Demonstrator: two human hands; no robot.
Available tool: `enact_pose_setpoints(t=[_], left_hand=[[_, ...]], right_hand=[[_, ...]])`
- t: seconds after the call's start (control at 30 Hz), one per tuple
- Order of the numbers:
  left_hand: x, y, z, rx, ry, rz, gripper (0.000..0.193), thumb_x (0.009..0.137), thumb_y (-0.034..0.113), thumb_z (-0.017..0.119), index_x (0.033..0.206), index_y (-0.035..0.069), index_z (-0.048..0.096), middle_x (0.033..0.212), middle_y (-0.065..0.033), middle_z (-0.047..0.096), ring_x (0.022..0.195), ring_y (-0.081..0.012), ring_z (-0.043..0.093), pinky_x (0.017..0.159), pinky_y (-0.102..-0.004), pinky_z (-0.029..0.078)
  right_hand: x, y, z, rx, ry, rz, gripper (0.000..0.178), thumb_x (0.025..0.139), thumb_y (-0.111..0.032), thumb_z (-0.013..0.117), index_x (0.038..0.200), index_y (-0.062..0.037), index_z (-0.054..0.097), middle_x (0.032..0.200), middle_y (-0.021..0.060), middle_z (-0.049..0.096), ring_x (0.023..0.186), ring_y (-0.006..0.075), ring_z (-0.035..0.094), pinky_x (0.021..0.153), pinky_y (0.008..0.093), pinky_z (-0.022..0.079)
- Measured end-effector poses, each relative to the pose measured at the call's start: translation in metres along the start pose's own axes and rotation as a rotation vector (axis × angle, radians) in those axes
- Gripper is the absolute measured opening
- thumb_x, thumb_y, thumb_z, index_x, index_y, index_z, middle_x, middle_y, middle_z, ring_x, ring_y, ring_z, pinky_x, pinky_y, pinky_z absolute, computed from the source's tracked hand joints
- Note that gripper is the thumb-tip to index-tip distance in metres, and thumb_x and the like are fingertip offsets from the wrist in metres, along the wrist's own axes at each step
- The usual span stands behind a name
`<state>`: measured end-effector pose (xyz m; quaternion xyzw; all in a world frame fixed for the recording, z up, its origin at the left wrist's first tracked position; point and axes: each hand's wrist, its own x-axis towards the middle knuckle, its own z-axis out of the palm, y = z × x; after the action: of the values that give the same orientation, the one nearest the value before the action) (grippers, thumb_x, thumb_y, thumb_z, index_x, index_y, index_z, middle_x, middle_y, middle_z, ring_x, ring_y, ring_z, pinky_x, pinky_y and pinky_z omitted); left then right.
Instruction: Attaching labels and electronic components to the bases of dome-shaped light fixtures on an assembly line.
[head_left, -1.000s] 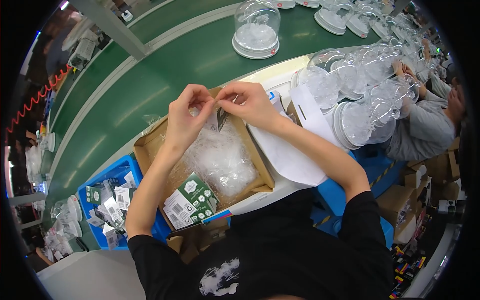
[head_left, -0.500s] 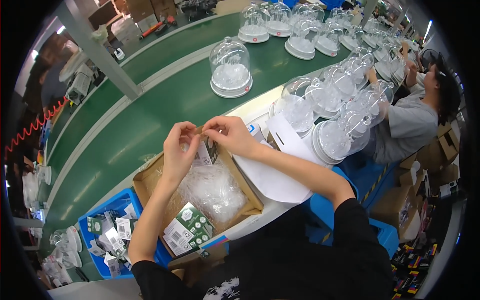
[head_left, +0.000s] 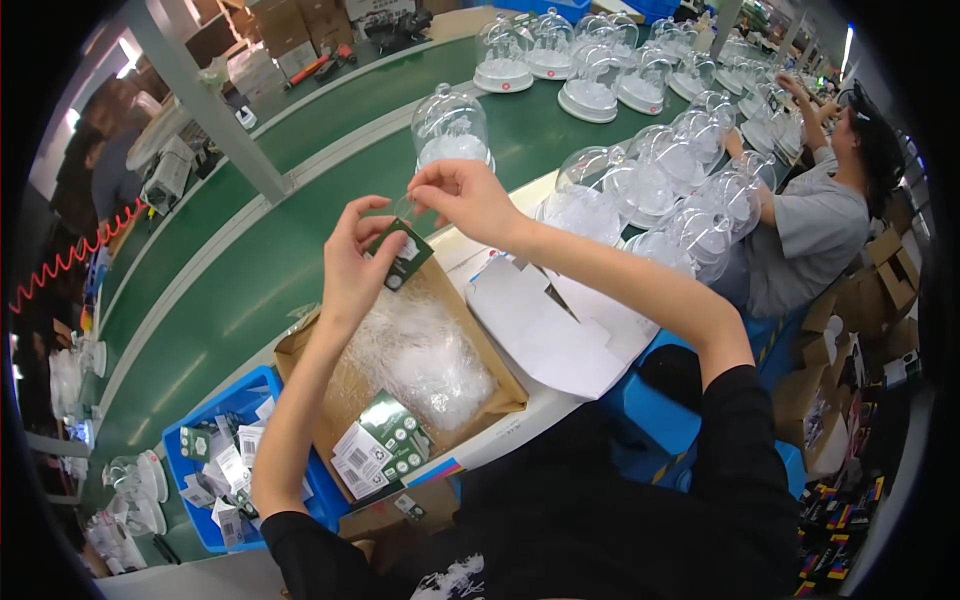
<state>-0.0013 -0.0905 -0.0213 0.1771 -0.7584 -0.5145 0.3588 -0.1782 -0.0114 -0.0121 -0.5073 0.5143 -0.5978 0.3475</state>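
Observation:
My left hand pinches a green and white card tag between thumb and fingers, above the far end of a shallow cardboard box. Just right of it and slightly higher, my right hand is closed on a thin clear loop that runs to the tag's top. Inside the cardboard box lies a tangled heap of clear plastic loops. A pile of green and white tags rests at its near end.
At left stands a blue bin full of tags. White paper lies right of the box. Clear domes on white bases crowd the right, and one dome stands on the green belt. A person works at right.
My right hand has risen away from my left, drawing the clear loop out between them. The tag now shows its green side. The paper at right has shifted.

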Motion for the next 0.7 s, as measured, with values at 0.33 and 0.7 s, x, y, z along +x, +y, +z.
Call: enact_pose_setpoints(t=[0.33,0.7], left_hand=[[0.129,-0.009,0.021,0.324,0.108,0.315,0.018,0.085,0.008,0.065,0.1,0.0,0.06,0.085,-0.0095,0.068,0.079,-0.0137,0.065,0.073,-0.0264,0.049],[0.186,-0.019,0.026,0.678,0.049,0.283,0.019,0.082,0.014,0.064,0.097,0.003,0.07,0.087,-0.014,0.07,0.081,-0.0288,0.068,0.073,-0.0344,0.052]], right_hand=[[0.108,0.004,-0.079,-0.74,0.327,-0.442,0.015,0.074,-0.02,0.07,0.079,-0.0066,0.072,0.087,0.0155,0.067,0.09,0.0308,0.063,0.083,0.0379,0.049],[0.15,0.02,-0.101,-1.01,0.414,-0.267,0.009,0.069,-0.022,0.071,0.073,-0.015,0.075,0.099,0.015,0.064,0.096,0.0319,0.061,0.086,0.0424,0.05]])
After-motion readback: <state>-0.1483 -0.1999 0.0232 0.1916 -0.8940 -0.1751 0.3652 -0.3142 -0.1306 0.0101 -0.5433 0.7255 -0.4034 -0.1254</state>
